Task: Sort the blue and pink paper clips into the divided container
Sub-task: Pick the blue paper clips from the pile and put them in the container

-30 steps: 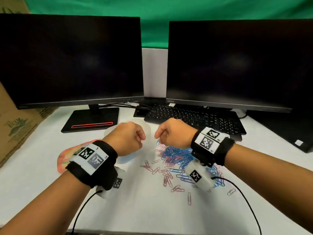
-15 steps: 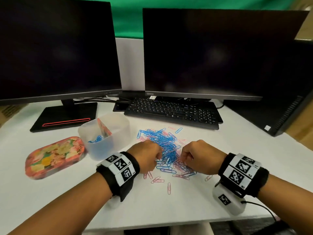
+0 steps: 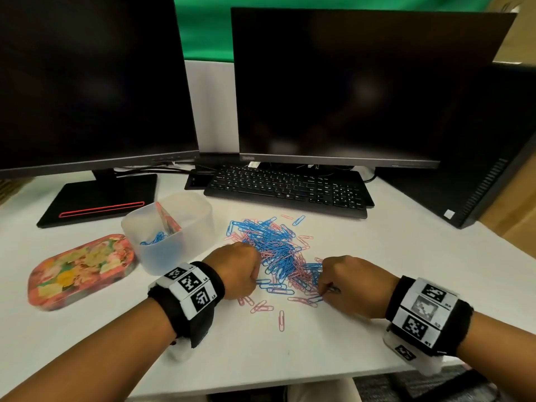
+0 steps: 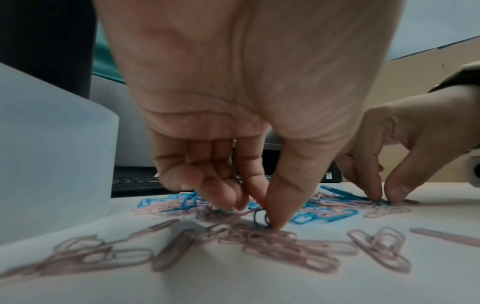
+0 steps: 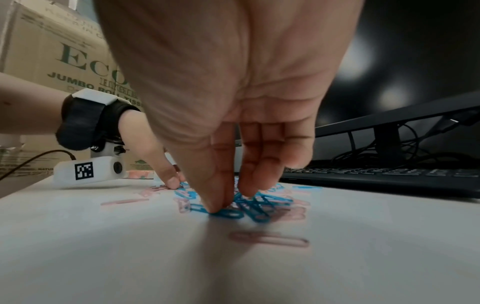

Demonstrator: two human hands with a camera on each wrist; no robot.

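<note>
A pile of blue and pink paper clips [image 3: 278, 250] lies on the white desk, with loose pink clips [image 3: 262, 306] strewn on its near side. The translucent divided container [image 3: 185, 224] stands left of the pile, and blue clips [image 3: 153, 237] lie in its left compartment. My left hand [image 3: 236, 271] is down at the pile's near left edge. In the left wrist view its thumb and forefinger pinch a blue clip [image 4: 261, 220]. My right hand [image 3: 345, 282] is at the near right edge, where thumb and fingers pinch a blue clip [image 5: 226, 211].
A floral lid [image 3: 81, 271] lies left of the container. A black keyboard [image 3: 290, 190] and two monitors [image 3: 333, 91] stand behind the pile, with a monitor base [image 3: 98, 198] at the back left. The desk's front edge [image 3: 261, 384] runs just below my wrists.
Both hands came back from the far side of the pile near the container to its near edge and dropped onto the clips. Their fingertips now pinch clips.
</note>
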